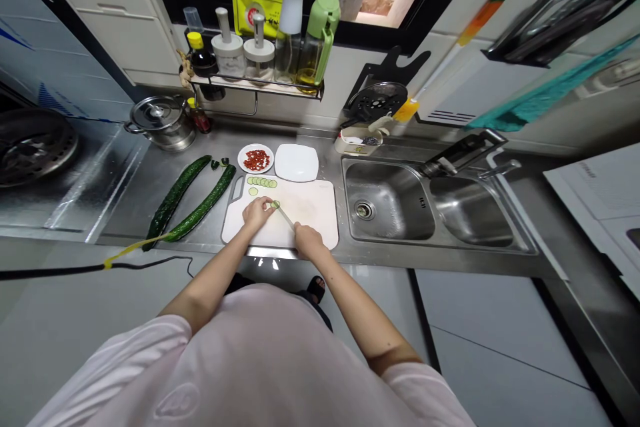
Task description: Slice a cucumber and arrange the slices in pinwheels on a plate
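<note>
Yellow packet (242, 8): red round emblem (253, 14) and dark printed characters, too small and blurred to read
Pink shirt (265, 360): round raised mark (177, 401) low on one side, its lettering illegible
Pale wall sheet (55, 47): blue printed shapes, unreadable as words
Brands and numbers: none can be read

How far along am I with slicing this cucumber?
Probably early on. Done: a short row of slices on the board. In hand: the right hand holds the knife at a piece by the left hand's fingertips. Likely left, if they're for slicing: two long cucumbers beside the board.
</note>
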A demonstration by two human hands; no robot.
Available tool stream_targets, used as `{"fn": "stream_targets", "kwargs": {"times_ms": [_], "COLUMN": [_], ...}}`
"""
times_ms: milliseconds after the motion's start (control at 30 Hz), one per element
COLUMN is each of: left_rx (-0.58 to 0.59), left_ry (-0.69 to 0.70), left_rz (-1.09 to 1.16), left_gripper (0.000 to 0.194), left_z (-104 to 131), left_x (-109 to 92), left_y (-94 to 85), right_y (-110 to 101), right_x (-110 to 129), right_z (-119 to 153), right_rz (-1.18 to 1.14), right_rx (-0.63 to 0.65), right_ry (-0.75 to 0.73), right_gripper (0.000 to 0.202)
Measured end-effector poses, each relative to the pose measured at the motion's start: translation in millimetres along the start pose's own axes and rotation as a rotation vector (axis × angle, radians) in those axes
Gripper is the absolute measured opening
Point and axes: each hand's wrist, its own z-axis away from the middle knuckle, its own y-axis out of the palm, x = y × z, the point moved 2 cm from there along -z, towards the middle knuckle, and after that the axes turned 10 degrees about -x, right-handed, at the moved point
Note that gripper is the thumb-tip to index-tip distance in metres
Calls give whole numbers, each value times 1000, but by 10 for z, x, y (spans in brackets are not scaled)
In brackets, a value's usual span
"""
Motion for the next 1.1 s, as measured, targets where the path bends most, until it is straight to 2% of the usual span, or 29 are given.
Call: {"fn": "stream_targets", "kwargs": {"times_ms": [300,900,1100], "left_rx": [5,-19,-10], "left_ry": [-7,35,59], "left_rz": [3,-14,-29], "left_gripper": [26,26,26], "left_z": [-1,16,36], "left_x": [0,17,-26], "left_y": [6,28,-9], "right_y": [-72,132,143], "right_x": [31,-88,-137], "right_z": [-3,112,200], "right_rz": [-6,-11,-28], "right_rx": [9,-5,-58], "right_ry": [-13,14,34], "right_gripper": [29,27,23]}}
